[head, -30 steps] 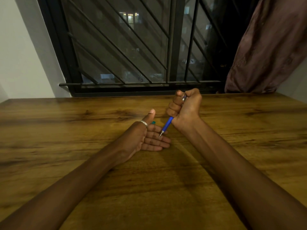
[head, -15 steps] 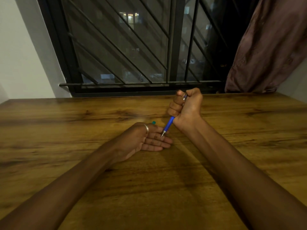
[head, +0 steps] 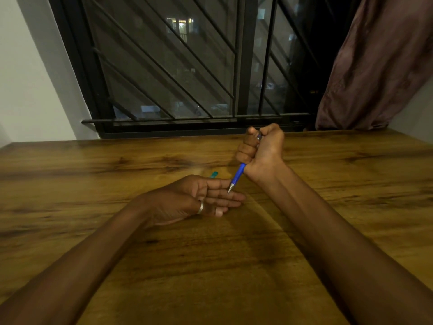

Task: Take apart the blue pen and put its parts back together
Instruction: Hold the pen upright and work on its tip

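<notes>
My right hand (head: 262,151) is fisted around the blue pen (head: 237,177), thumb on top near the clicker end. The pen's blue grip and metal tip stick out below the fist, pointing down-left. The tip touches the fingers of my left hand (head: 187,199), which rests on the wooden table (head: 93,184) with fingers extended, thumb folded across the palm and a ring on the thumb. A small teal piece (head: 214,175) lies on the table just behind my left hand, partly hidden by it.
A barred window (head: 178,73) runs along the table's far edge. A dark brownish curtain (head: 379,66) hangs at the back right. A white wall stands at the left.
My left hand's thumb has folded down from upright to across the palm. The pen tip has come down onto the left fingers. My right fist has barely moved.
</notes>
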